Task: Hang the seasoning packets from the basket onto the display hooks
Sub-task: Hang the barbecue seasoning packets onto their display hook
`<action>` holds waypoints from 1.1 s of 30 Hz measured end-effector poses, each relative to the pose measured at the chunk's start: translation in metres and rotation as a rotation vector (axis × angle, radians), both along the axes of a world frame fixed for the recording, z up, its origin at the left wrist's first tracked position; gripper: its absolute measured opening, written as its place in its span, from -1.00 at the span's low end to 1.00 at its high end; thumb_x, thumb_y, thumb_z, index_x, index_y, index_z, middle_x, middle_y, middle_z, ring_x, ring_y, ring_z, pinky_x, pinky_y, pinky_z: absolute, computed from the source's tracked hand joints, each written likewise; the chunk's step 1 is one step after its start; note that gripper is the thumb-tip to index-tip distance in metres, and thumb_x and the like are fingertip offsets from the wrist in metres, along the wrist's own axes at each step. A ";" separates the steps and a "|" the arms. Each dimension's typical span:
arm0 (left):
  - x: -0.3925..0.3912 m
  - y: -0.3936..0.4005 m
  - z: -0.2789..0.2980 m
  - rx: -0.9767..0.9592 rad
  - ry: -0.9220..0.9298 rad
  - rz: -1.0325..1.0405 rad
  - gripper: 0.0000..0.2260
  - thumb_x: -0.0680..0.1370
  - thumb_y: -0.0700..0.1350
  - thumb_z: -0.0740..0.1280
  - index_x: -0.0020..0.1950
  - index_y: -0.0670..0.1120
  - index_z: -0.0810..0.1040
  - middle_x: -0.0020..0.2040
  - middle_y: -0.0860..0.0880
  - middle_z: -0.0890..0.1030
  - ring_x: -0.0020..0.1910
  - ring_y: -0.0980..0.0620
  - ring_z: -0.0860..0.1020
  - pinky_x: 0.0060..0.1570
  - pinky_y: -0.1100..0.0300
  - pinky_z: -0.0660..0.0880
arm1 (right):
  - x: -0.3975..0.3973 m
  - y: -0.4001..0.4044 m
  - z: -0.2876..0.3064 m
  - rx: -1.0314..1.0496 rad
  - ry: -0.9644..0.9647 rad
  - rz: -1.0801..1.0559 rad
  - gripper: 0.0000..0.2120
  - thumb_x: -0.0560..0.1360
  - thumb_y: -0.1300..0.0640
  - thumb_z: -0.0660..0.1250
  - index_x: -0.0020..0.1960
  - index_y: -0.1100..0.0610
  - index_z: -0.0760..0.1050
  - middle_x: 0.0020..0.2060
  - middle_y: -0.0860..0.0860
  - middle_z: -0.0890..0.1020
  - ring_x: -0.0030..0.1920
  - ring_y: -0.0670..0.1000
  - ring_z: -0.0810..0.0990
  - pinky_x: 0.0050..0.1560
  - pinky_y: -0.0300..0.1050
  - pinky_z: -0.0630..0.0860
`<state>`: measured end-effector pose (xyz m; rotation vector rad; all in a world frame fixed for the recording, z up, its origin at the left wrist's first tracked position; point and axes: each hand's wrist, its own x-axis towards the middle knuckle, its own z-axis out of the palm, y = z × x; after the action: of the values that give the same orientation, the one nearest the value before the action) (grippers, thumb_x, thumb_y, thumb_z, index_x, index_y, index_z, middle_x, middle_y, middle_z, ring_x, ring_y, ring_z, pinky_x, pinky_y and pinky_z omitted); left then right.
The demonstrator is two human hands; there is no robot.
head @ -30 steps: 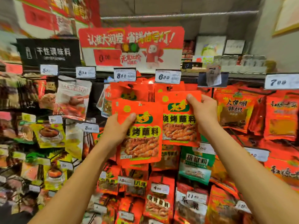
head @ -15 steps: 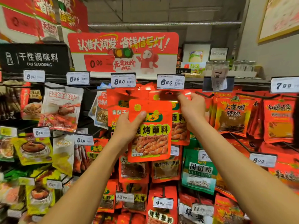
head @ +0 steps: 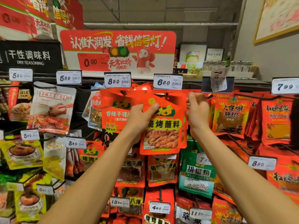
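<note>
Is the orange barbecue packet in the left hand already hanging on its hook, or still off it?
Cannot tell. The left hand grips the packet, whose top hole sits at the hook under the 6.80 tag.

The seasoning packet (head: 163, 125) is red-orange with a yellow band, green logo and black lettering.

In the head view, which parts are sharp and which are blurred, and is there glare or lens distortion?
Head view: the held orange packet and the 6.80 price tag read sharply; packets at the far left edge smear; the left hand is crisp; the top rail bows from wide-angle distortion; soft glare on glossy packets.
</note>
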<state>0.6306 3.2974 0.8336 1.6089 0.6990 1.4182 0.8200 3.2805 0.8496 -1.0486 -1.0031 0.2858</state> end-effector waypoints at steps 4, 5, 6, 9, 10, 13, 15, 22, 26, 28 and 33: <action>0.014 0.006 0.007 -0.059 -0.068 0.042 -0.75 0.59 0.03 0.41 -0.27 0.00 0.59 -0.30 0.00 0.71 -0.31 0.06 0.69 -0.36 0.22 0.58 | 0.001 -0.006 -0.002 -0.038 -0.176 -0.013 -0.65 0.42 -0.33 0.32 -0.07 -0.06 0.54 -0.14 -0.08 0.68 -0.10 -0.04 0.66 -0.01 0.08 0.62; 0.015 0.008 0.008 -0.068 -0.083 0.052 -0.77 0.58 0.04 0.41 -0.23 -0.02 0.58 -0.29 -0.01 0.71 -0.30 0.04 0.70 -0.35 0.19 0.59 | 0.003 -0.004 -0.001 -0.051 -0.207 -0.056 -0.67 0.44 -0.30 0.35 -0.04 -0.05 0.53 -0.11 -0.07 0.67 -0.07 -0.03 0.66 0.02 0.10 0.61; 0.016 0.010 0.008 -0.075 -0.089 0.061 -0.78 0.58 0.04 0.41 -0.19 -0.04 0.57 -0.27 -0.02 0.71 -0.29 0.02 0.70 -0.33 0.16 0.62 | 0.003 -0.002 0.000 -0.061 -0.219 -0.086 -0.72 0.48 -0.26 0.37 -0.03 -0.06 0.52 -0.11 -0.07 0.66 -0.05 -0.01 0.66 0.03 0.10 0.60; 0.019 0.015 0.008 -0.107 -0.076 0.099 -0.80 0.59 0.00 0.39 -0.19 -0.05 0.56 -0.36 0.01 0.65 -0.37 0.07 0.65 -0.35 0.17 0.57 | 0.003 0.005 0.002 -0.118 -0.271 -0.150 -0.72 0.54 -0.20 0.36 -0.17 -0.01 0.48 -0.22 -0.05 0.65 -0.13 0.04 0.64 -0.12 0.04 0.54; 0.020 0.016 0.009 -0.120 -0.071 0.116 -0.78 0.59 -0.01 0.39 -0.24 -0.03 0.54 -0.40 0.05 0.63 -0.41 0.09 0.62 -0.38 0.20 0.53 | 0.002 0.007 0.003 -0.139 -0.292 -0.177 -0.67 0.55 -0.20 0.34 -0.20 0.04 0.48 -0.28 -0.03 0.64 -0.18 0.05 0.61 -0.22 0.00 0.48; 0.022 0.019 0.008 -0.131 -0.027 0.158 -0.72 0.57 0.02 0.40 -0.32 -0.01 0.56 -0.41 0.06 0.63 -0.40 0.06 0.59 -0.35 0.19 0.46 | 0.001 0.010 0.001 -0.222 -0.263 -0.218 -0.60 0.53 -0.19 0.35 -0.18 0.17 0.52 -0.37 -0.05 0.58 -0.31 -0.02 0.52 -0.37 -0.12 0.27; 0.021 0.019 0.001 -0.114 -0.006 0.174 -0.71 0.58 0.04 0.39 -0.32 0.00 0.56 -0.38 0.03 0.62 -0.37 0.03 0.58 -0.29 0.14 0.45 | 0.001 0.011 -0.002 -0.253 -0.206 -0.179 -0.62 0.51 -0.17 0.37 -0.21 0.16 0.53 -0.37 -0.04 0.59 -0.30 0.01 0.53 -0.35 -0.10 0.31; 0.020 0.012 -0.005 0.079 -0.135 0.114 -0.81 0.57 -0.02 0.40 -0.24 0.02 0.63 -0.24 0.00 0.67 -0.23 0.04 0.63 -0.20 0.07 0.57 | -0.007 -0.005 -0.008 0.088 -0.287 -0.090 -0.50 0.55 -0.17 0.29 -0.30 0.24 0.33 -0.40 0.14 0.42 -0.33 0.00 0.35 -0.28 0.10 0.32; 0.027 0.009 0.008 0.117 -0.106 0.226 -0.66 0.61 -0.01 0.36 -0.37 0.04 0.54 -0.42 0.14 0.57 -0.39 0.18 0.51 -0.38 0.24 0.45 | -0.009 -0.002 0.001 0.073 -0.286 -0.138 -0.51 0.58 -0.14 0.30 -0.27 0.26 0.42 -0.35 0.25 0.53 -0.33 0.05 0.42 -0.26 0.16 0.34; 0.030 0.010 0.013 0.100 -0.069 0.303 -0.63 0.62 0.02 0.34 -0.39 0.04 0.52 -0.45 0.14 0.53 -0.42 0.15 0.46 -0.40 0.22 0.38 | -0.007 0.004 0.007 0.006 -0.285 -0.161 -0.56 0.59 -0.14 0.31 -0.32 0.13 0.40 -0.41 0.08 0.51 -0.35 0.02 0.42 -0.32 0.06 0.28; 0.032 0.012 0.015 -0.078 -0.092 0.311 -0.67 0.55 0.16 0.39 -0.20 -0.08 0.66 -0.20 -0.16 0.71 -0.24 -0.11 0.65 -0.22 -0.03 0.55 | -0.001 0.020 0.016 -0.191 -0.387 -0.197 -0.67 0.58 -0.24 0.27 -0.14 0.01 0.47 -0.15 0.04 0.57 -0.11 0.10 0.51 -0.20 -0.12 0.23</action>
<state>0.6626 3.3096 0.8491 1.4083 0.9695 1.6524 0.8187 3.3010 0.8659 -1.4014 -1.2225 0.0147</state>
